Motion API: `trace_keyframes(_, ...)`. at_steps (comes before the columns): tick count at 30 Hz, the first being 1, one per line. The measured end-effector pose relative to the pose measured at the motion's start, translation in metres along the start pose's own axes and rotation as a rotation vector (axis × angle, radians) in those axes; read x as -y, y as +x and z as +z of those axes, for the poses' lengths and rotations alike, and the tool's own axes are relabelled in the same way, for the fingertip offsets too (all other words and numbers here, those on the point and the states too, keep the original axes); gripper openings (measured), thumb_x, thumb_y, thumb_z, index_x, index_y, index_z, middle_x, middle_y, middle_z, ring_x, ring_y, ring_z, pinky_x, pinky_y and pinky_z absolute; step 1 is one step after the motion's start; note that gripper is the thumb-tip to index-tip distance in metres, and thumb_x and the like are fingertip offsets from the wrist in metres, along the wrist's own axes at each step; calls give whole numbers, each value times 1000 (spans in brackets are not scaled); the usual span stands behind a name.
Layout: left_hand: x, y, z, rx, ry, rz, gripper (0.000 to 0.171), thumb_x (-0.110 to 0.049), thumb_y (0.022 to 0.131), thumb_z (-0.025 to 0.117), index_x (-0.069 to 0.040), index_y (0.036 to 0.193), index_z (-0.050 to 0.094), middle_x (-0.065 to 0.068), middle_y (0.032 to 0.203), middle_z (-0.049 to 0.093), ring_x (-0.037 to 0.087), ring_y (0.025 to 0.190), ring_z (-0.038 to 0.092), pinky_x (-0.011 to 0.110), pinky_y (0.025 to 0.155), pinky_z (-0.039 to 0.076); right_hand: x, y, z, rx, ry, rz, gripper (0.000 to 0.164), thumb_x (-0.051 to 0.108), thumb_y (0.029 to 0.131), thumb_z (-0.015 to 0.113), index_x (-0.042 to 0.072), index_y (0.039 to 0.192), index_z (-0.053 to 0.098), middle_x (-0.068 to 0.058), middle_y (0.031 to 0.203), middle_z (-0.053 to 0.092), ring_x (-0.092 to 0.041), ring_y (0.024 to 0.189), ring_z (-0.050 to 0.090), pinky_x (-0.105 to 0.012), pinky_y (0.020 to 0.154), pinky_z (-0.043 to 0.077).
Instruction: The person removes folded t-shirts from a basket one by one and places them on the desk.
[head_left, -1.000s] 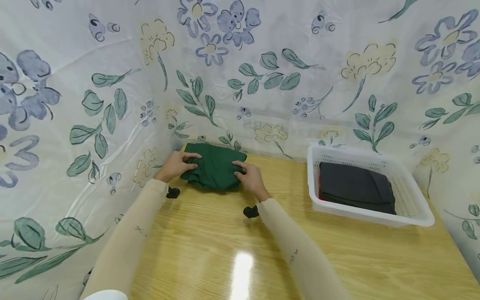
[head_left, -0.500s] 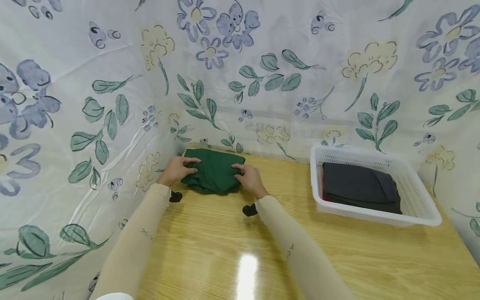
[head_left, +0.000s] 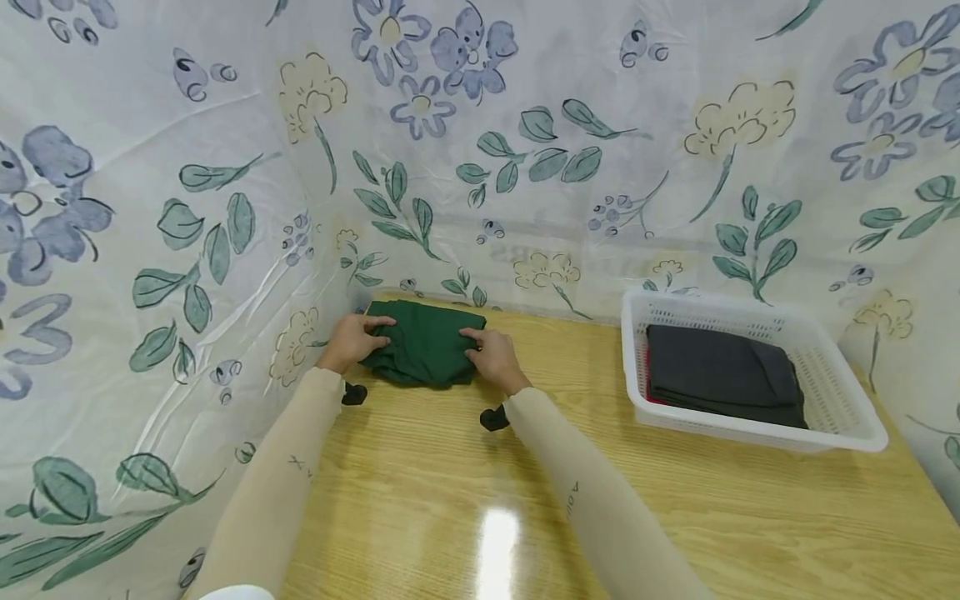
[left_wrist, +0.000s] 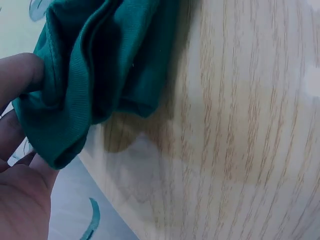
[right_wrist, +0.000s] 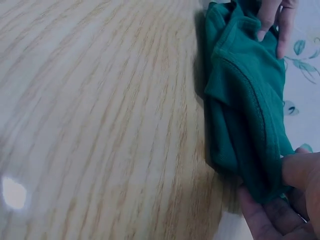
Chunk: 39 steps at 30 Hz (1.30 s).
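The green cloth [head_left: 427,342] lies folded at the far left of the wooden table [head_left: 420,475], near the corner where the flowered sheet [head_left: 442,242] hangs on the left and far sides; its far edge looks rather straight, while its near edge is rumpled. The left hand [head_left: 351,340] pinches the left end, and in the left wrist view some fingers are under the layers and one digit is over them; the right hand [head_left: 495,357] holds the right end in a similar way, thumb above and fingers below, so neither hand is spread wide. Whether the middle of the cloth carries its weight on the table, I cannot tell with certainty.

To do this well, I would judge, both hands should take all layers together at each end; in the right wrist view a fold gapes at the near side, and a pinch on the upper layers only could let the lower ones slip out; a light, even pull to both sides may flatten the rumples, but a strong one could spoil the fold. To the right is a white basket [head_left: 632,367], with a dark folded cloth [head_left: 723,375] in it, well apart from both hands.
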<state>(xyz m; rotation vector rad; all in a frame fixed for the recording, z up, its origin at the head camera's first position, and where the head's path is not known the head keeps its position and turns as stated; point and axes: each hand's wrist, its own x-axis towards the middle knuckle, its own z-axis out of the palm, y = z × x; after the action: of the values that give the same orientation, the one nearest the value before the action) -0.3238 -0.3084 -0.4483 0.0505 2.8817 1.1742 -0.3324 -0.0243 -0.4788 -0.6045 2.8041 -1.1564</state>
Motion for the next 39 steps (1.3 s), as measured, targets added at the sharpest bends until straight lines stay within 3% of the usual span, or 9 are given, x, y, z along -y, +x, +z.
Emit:
trace_keyframes(2, 0, -1, 1, -2, 4, -14, 39, -4, 97, 71, -4, 136, 68, 26, 149, 50, 40, 127, 51, 41, 90, 45, 1, 0, 0, 10, -20, 0, 41, 11, 102, 66, 17, 142, 64, -12, 134, 67, -19, 98, 68, -22, 63, 42)
trace_keyframes(6, 2, -6, 4, -13, -5, -28, 39, -4, 98, 70, -4, 136, 67, 26, 150, 50, 43, 134, 46, 48, 102, 46, 2, -1, -3, 31, -34, 7, 41, 11, 102, 66, 17, 143, 64, -13, 135, 67, -20, 96, 67, -24, 62, 41)
trace_keyframes(9, 4, -9, 5, -28, -26, -23, 39, -2, 98, 69, -2, 136, 67, 27, 149, 49, 46, 139, 42, 56, 112, 38, 4, 0, -4, 48, -48, -1, 42, 11, 102, 65, 17, 144, 63, -14, 136, 66, -22, 99, 67, -25, 66, 43)
trace_keyframes(17, 4, -11, 4, -44, 91, 34, 35, -2, 96, 71, 0, 131, 69, 29, 141, 56, 46, 127, 53, 57, 102, 45, 0, -3, -17, 185, 4, 40, 48, 17, 103, 67, 18, 150, 56, -16, 142, 61, -26, 124, 62, -34, 88, 53)
trace_keyframes(24, -8, -1, -2, -155, 130, 64, 27, -5, 93, 74, 4, 118, 72, 31, 119, 64, 47, 109, 58, 58, 93, 49, -5, -8, -37, 200, 76, 26, 42, 12, 102, 65, 14, 145, 61, -15, 128, 70, -23, 100, 73, -37, 84, 58)
trace_keyframes(26, -14, 1, -2, -172, 126, 64, 25, -7, 94, 74, 4, 116, 71, 31, 121, 64, 46, 112, 58, 58, 94, 49, -5, -8, -43, 193, 69, 5, 39, 13, 103, 65, 12, 142, 63, -14, 125, 71, -25, 104, 72, -38, 88, 57)
trace_keyframes(31, -34, 2, 4, -190, 161, 57, 21, -13, 97, 71, -1, 113, 72, 25, 112, 70, 40, 101, 65, 54, 87, 53, -8, -12, -57, 163, 72, -23, 36, 16, 102, 66, 10, 138, 66, -14, 124, 71, -28, 111, 68, -41, 88, 57)
trace_keyframes(33, -43, 2, 9, -173, 127, 51, 21, -14, 98, 70, -1, 115, 71, 23, 110, 70, 39, 98, 66, 53, 84, 53, -10, -15, -63, 154, 107, -18, 35, 15, 102, 66, 10, 137, 67, -14, 124, 71, -30, 109, 69, -41, 85, 58)
trace_keyframes(39, -68, 4, 20, -27, -116, 42, 30, -17, 103, 65, 0, 129, 65, 22, 120, 65, 40, 108, 62, 52, 91, 52, -13, -24, -84, 126, 259, 5, 36, 16, 102, 68, 11, 137, 65, -17, 129, 67, -39, 109, 68, -51, 89, 57)
